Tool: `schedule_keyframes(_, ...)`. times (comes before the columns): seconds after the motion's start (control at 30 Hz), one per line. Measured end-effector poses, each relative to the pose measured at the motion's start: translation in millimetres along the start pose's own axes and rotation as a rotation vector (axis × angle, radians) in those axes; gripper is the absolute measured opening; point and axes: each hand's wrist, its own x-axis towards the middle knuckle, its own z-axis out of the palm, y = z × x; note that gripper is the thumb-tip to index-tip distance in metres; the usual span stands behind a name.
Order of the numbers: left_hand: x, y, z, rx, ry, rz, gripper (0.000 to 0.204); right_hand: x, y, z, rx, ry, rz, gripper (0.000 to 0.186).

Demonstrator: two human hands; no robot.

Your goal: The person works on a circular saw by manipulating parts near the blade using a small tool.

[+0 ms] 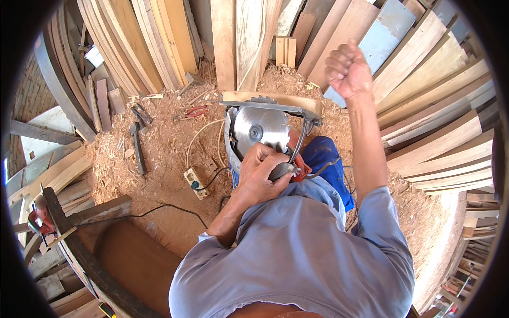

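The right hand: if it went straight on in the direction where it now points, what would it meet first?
Probably the brown plank just beyond the right hand in the picture, though depth is unclear from this single view.

You are wearing a plain grey-blue shirt [318, 249] and vivid blue trousers [321, 153]. The round blade [249, 116] is gleaming silver, its saw casing [303, 168] is showing red, sawdust [164, 177] is spreading orange-brown, the power strip [196, 184] is looking cream, and planks [222, 42] are displaying tan.
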Motion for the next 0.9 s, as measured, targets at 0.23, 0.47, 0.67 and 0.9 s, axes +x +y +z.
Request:
schedule_keyframes(0.23,-6,-2,-9,-0.002,-0.021,-0.013,0.046,-67,51,17,-0.121,-0.282,0.346,0.051)
schedule_keyframes(0.47,-5,-2,-9,-0.026,0.0,0.02,0.049,-49,20,9,0.144,-0.339,0.235,0.045)
schedule_keyframes(0.67,-8,-5,-15,-0.079,-0.016,0.052,0.049,-81,64,6,-0.069,-0.353,0.326,0.047)
schedule_keyframes(0.9,-8,4,-33,-0.114,-0.074,0.033,0.038,-88,13,-7,-0.014,-0.278,0.136,0.048)
